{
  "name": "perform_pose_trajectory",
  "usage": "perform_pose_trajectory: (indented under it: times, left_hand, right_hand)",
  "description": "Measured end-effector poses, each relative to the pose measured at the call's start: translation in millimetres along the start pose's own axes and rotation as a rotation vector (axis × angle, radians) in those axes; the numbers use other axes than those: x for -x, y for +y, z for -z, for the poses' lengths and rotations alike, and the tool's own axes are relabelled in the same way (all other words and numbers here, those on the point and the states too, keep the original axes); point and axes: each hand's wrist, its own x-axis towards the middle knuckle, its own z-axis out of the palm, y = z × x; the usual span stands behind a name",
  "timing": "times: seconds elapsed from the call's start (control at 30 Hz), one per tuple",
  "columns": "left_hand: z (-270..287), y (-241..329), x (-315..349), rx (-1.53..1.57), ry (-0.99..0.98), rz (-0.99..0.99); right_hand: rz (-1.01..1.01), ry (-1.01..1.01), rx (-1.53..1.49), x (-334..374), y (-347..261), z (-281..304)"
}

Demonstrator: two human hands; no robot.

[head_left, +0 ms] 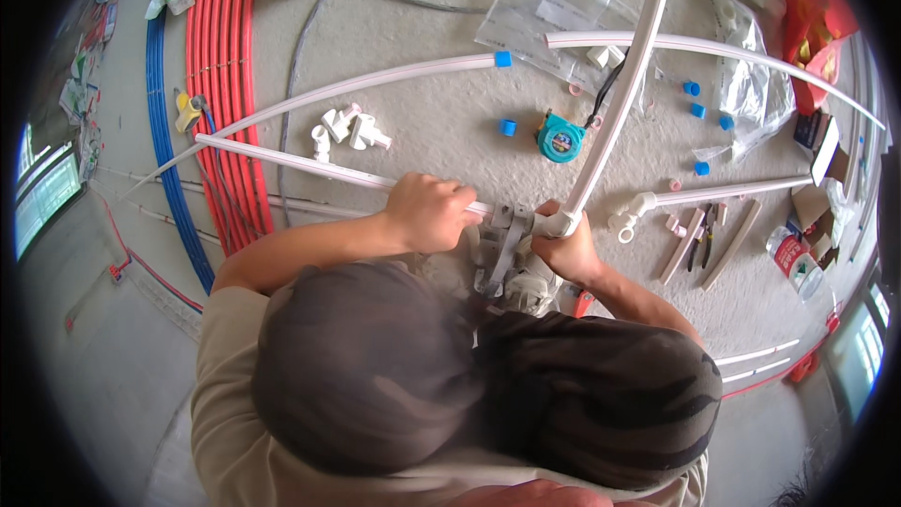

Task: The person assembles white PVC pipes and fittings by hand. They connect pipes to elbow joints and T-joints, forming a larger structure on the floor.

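Note:
My left hand point(424, 211) is closed around a white plastic pipe point(310, 165) that runs off to the left. The pipe's right end meets a grey metal pipe welder point(507, 242), which stands between my knees. On the welder's other side, my right hand point(574, 255) grips a white elbow fitting point(557, 223). From that elbow a long white pipe point(621, 99) rises away toward the top. Both workpieces press toward the welder from opposite sides. How far they sit on its heating heads is hard to see. My knees hide the welder's lower part.
A teal tape measure point(560, 139) lies ahead, with several blue caps point(698, 111) around it. White fittings point(362, 130) lie left of centre. Red pipes point(221, 56) and blue pipes point(161, 122) run along the left. Pliers point(706, 242) and a bottle point(796, 263) lie right.

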Motion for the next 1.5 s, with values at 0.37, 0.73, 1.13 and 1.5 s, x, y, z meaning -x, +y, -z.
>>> perform_pose_trajectory:
  times: [0.37, 0.73, 1.13, 1.5]
  left_hand:
    - [-2.8, -5.7, 0.7, 0.019, 0.013, -0.014]
    - [11.2, -4.0, 12.5, -0.086, 0.013, -0.005]
    - [10.0, -15.1, 10.8, -0.036, 0.041, -0.074]
    - [70.8, -37.9, 37.6, -0.104, 0.08, 0.087]
  right_hand:
    - [-0.046, -0.023, 0.043, -0.3, -6.7, 2.4]
    - [0.046, -0.254, 0.262, 9.2, -22.9, 38.3]
    - [0.214, -0.237, 0.241, 8.8, -5.7, 39.6]
    - [0.139, -0.215, 0.156, 16.4, -1.6, 40.9]
